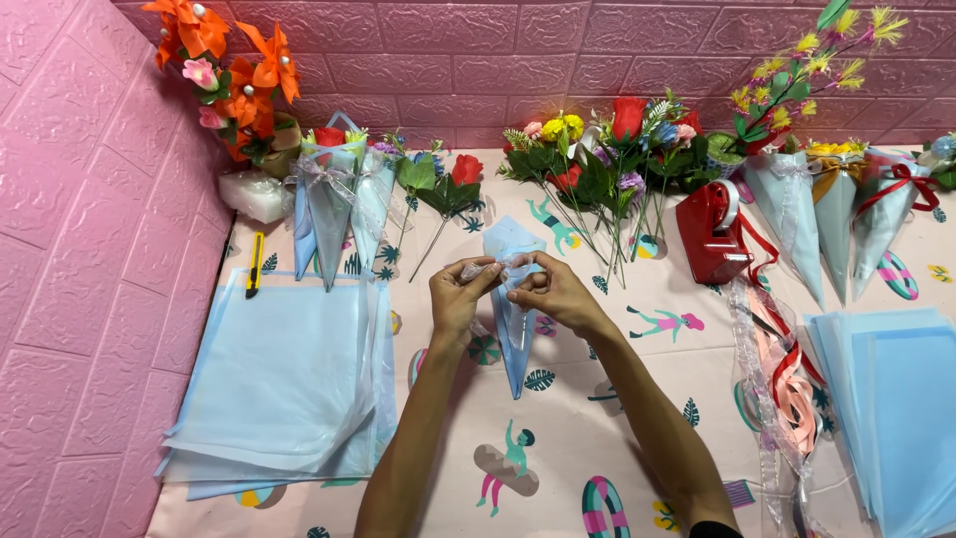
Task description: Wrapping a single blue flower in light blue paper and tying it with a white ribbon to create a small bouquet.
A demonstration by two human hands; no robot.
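1. The left hand [456, 294] and the right hand [554, 291] are close together, both pinching a clear ribbon [495, 267].
2. The ribbon sits on a light blue paper cone [514, 339], which lies on the table [597, 418].
3. A red tape holder [713, 234] stands to the right of the cone.
4. A stack of blue sheets [284, 384] lies to the left of the cone.
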